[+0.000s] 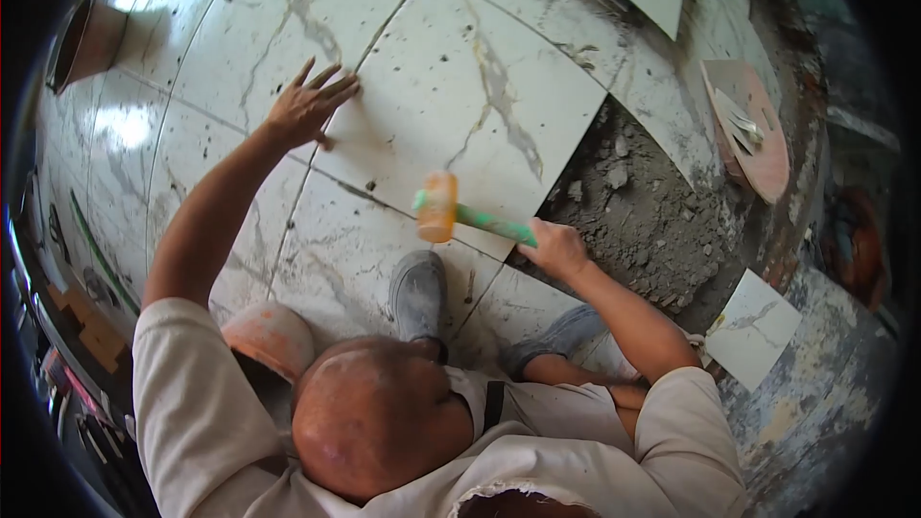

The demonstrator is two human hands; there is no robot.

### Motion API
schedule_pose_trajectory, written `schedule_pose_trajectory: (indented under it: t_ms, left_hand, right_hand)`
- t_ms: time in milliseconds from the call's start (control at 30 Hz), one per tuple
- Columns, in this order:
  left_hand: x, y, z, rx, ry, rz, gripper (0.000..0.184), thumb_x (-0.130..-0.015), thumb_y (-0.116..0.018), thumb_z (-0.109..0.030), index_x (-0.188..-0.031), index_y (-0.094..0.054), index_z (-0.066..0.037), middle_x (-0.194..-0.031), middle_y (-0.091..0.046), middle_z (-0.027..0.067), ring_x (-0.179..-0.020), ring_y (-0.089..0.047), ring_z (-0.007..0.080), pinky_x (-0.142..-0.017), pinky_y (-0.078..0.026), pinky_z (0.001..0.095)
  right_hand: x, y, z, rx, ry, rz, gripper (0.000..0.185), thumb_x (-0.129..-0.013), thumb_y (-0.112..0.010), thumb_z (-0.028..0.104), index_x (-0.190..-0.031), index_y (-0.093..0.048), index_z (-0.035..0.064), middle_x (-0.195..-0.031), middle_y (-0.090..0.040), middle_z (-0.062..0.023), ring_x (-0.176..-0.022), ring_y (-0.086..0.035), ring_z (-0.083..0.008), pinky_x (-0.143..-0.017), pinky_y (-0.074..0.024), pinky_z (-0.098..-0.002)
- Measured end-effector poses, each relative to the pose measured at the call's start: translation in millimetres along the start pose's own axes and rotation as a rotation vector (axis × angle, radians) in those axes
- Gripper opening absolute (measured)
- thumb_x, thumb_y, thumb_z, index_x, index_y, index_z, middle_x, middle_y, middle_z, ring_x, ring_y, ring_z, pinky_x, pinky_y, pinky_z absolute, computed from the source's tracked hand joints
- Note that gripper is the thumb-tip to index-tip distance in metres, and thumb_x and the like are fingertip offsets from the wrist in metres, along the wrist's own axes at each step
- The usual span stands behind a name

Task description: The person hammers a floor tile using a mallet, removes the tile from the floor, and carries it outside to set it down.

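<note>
My right hand (557, 250) is wrapped round the green handle of a rubber mallet (437, 207). The mallet's orange head is over the near part of a large white marble-patterned tile (460, 105); I cannot tell if it touches the surface. My left hand (312, 107) has its fingers spread at the seam on that tile's left edge, palm down. To the right of the tile, a patch of crumbly grey mortar (643, 216) lies exposed. Dirt specks and brown-grey veins mark the tile's face.
A bucket (91, 43) stands at the upper left, and an orange-stained bowl-like container (269, 336) sits near my left side. On the right are a pinkish board (753, 129) with white pieces on it and a cut tile piece (753, 328). My shoe (418, 295) rests on the tiles.
</note>
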State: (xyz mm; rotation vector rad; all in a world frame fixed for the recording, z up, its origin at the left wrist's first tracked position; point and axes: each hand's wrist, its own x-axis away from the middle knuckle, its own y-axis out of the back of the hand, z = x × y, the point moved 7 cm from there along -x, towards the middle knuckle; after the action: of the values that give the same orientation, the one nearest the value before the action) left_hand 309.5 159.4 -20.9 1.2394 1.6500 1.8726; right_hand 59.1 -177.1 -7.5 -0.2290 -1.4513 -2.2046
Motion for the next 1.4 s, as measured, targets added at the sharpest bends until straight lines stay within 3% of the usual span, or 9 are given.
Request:
schedule_pose_trajectory:
  t_ms: [133,267,367,600,667,867,967,1200,1400]
  left_hand:
    - [-31.6,7.8,-7.1,-0.01,-0.017,0.121,0.097,-0.047,-0.09,-0.035,-0.133,-0.052,-0.008,-0.145,-0.046,0.0062,-0.142,-0.03,0.0227,-0.121,-0.012,0.0502]
    - [-71.9,41.6,-18.6,-0.057,-0.003,-0.116,0.116,-0.046,-0.09,-0.037,-0.145,-0.036,-0.009,-0.154,-0.032,0.0076,-0.146,-0.022,0.0225,-0.121,-0.01,0.051]
    - [-88.7,31.1,-12.7,-0.087,0.041,0.035,0.126,-0.042,-0.091,-0.039,-0.149,-0.029,-0.009,-0.155,-0.031,0.0081,-0.147,-0.02,0.0218,-0.121,-0.008,0.0525]
    - [-91.8,10.9,1.1,-0.085,0.024,-0.133,0.126,-0.042,-0.09,-0.043,-0.149,-0.031,-0.012,-0.154,-0.033,0.0045,-0.146,-0.022,0.0215,-0.12,-0.007,0.0545]
    - [-88.4,27.5,-6.1,-0.078,0.049,0.024,0.123,-0.043,-0.088,-0.046,-0.148,-0.033,-0.012,-0.153,-0.034,0.0042,-0.146,-0.022,0.0214,-0.12,-0.006,0.0562]
    - [-86.3,29.6,-6.2,0.086,0.031,0.146,0.127,-0.041,-0.093,-0.039,-0.148,-0.032,-0.01,-0.155,-0.032,0.0074,-0.146,-0.023,0.023,-0.119,-0.01,0.0546]
    - [-88.8,30.4,-7.0,0.039,0.031,0.02,0.126,-0.04,-0.094,-0.036,-0.147,-0.033,-0.008,-0.156,-0.029,0.0075,-0.145,-0.023,0.0237,-0.119,-0.013,0.0559]
    - [-89.5,24.0,-2.5,0.12,0.069,0.136,0.129,-0.041,-0.094,-0.034,-0.15,-0.029,-0.011,-0.157,-0.025,0.0044,-0.147,-0.018,0.0263,-0.113,-0.017,0.067]
    - [-88.7,27.9,-4.5,0.161,0.066,0.092,0.127,-0.043,-0.094,-0.033,-0.149,-0.028,-0.011,-0.154,-0.032,0.0035,-0.144,-0.026,0.0228,-0.108,-0.018,0.0731]
  right_hand:
    - [-26.9,51.7,48.8,-0.118,0.101,-0.206,0.043,-0.078,-0.074,0.036,-0.095,-0.048,0.0062,-0.077,-0.063,-0.0162,-0.071,-0.065,-0.0374,-0.063,-0.0529,-0.0465]
    - [-59.7,67.0,45.7,-0.214,0.141,-0.342,0.039,-0.08,-0.072,0.033,-0.094,-0.049,0.0047,-0.077,-0.063,-0.017,-0.072,-0.065,-0.0386,-0.063,-0.053,-0.0462]
    - [-82.9,38.5,-20.3,-0.026,-0.303,-0.061,0.036,-0.085,-0.068,0.033,-0.096,-0.05,0.0035,-0.079,-0.066,-0.0213,-0.075,-0.066,-0.0402,-0.066,-0.0541,-0.0491]
    - [-116.0,63.0,5.7,-0.217,0.023,-0.403,0.037,-0.085,-0.068,0.035,-0.095,-0.05,0.0037,-0.077,-0.064,-0.025,-0.075,-0.065,-0.043,-0.064,-0.0538,-0.0502]
    - [-136.3,51.9,-27.3,-0.035,-0.298,-0.139,0.035,-0.083,-0.069,0.03,-0.095,-0.049,0.0038,-0.076,-0.064,-0.0236,-0.072,-0.064,-0.0438,-0.064,-0.0529,-0.0508]
    - [-151.5,89.0,12.9,-0.161,-0.016,-0.347,0.036,-0.084,-0.069,0.03,-0.096,-0.051,0.0012,-0.081,-0.066,-0.0245,-0.076,-0.065,-0.0437,-0.068,-0.0536,-0.0512]
    - [-167.2,69.1,-25.9,-0.069,-0.33,-0.147,0.035,-0.084,-0.069,0.029,-0.096,-0.052,0.0001,-0.078,-0.064,-0.026,-0.075,-0.064,-0.0449,-0.067,-0.0533,-0.0506]
    - [-176.8,72.7,-4.7,-0.249,-0.123,-0.405,0.036,-0.086,-0.066,0.03,-0.098,-0.052,-0.0002,-0.08,-0.065,-0.0271,-0.078,-0.065,-0.046,-0.07,-0.0529,-0.0518]
    - [-191.0,97.8,18.6,-0.213,-0.221,-0.279,0.037,-0.087,-0.064,0.033,-0.099,-0.054,-0.0003,-0.083,-0.066,-0.0275,-0.082,-0.065,-0.0461,-0.073,-0.0529,-0.0517]
